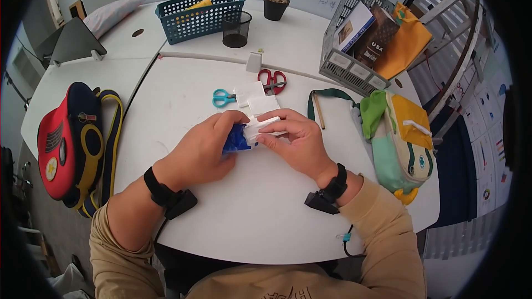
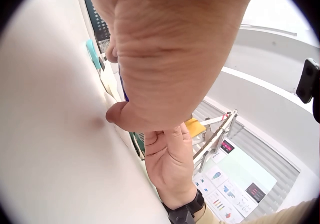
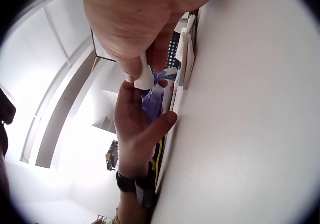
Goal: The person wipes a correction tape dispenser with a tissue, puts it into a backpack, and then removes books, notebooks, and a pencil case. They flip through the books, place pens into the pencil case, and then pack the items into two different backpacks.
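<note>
In the head view my left hand (image 1: 199, 147) grips a crinkled blue plastic packet (image 1: 237, 139). My right hand (image 1: 302, 145) pinches a folded white tissue (image 1: 260, 128) between thumb and fingers, right at the packet's end. The right wrist view shows the packet (image 3: 152, 103) lying in the left palm, the tissue (image 3: 144, 79) at its top. Just beyond the hands, white tissue-like squares (image 1: 262, 103) lie on the table, partly over teal-handled scissors (image 1: 223, 98) and red-handled scissors (image 1: 272, 81). In the left wrist view the left hand (image 2: 165, 54) hides most of the packet.
On the left stands a red and navy bag (image 1: 69, 144); on the right, a green and yellow backpack (image 1: 399, 144). A strap (image 1: 332, 93) lies near it. A teal basket (image 1: 172, 25), mesh cup (image 1: 236, 30), plant pot (image 1: 275, 8) and grey crate (image 1: 354, 72) line the back.
</note>
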`<state>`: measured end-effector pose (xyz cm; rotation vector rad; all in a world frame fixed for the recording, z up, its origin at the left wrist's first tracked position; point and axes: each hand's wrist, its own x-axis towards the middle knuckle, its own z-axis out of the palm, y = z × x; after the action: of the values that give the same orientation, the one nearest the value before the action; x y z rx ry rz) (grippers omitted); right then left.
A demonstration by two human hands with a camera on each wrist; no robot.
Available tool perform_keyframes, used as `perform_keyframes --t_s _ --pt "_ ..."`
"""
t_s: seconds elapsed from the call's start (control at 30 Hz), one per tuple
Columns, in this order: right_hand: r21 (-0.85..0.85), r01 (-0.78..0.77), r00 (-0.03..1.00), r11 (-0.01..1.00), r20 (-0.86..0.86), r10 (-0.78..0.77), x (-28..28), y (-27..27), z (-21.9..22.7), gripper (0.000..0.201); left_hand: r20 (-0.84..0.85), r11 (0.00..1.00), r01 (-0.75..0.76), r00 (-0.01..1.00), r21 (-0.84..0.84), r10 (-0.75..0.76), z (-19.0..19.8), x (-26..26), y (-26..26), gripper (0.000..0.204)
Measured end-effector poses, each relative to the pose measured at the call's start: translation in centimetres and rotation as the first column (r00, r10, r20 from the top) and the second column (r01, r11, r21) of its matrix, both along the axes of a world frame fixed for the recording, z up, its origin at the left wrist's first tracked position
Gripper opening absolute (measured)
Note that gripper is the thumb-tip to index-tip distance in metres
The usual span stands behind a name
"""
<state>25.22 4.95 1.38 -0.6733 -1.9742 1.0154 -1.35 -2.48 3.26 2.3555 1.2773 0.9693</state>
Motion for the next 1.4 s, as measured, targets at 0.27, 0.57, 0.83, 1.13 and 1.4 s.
perform_keyframes --t_s 0.27,0.57,0.83,1.13,1.4 --pt "0.222 -0.058 0.998 0.973 -0.008 0.062 -0.1 -0.1 0.5 0.016 0.033 0.998 0.045 0.998 -0.033 -0.044 -0.6 0.2 0.1 0.069" --pt "0.138 -0.092 0.996 0.986 0.008 0.092 0.1 0.1 0.3 0.014 0.037 0.985 0.019 0.999 -0.171 -0.013 0.2 0.1 -0.2 0.068" --pt "0.145 -0.093 0.995 0.985 0.055 0.086 0.2 0.1 0.4 0.012 0.057 0.993 -0.007 0.998 -0.119 0.013 -0.2 0.1 0.0 0.068" --pt "0.092 -0.091 0.993 0.992 0.078 0.084 0.0 0.0 0.0 0.019 0.064 0.990 0.010 0.998 -0.143 -0.001 -0.4 0.1 0.1 0.067" --pt "0.079 -0.074 0.997 0.994 0.038 0.071 -0.1 -0.2 -0.1 0.025 0.100 0.989 0.062 0.994 -0.131 -0.049 -0.7 0.2 0.3 0.066"
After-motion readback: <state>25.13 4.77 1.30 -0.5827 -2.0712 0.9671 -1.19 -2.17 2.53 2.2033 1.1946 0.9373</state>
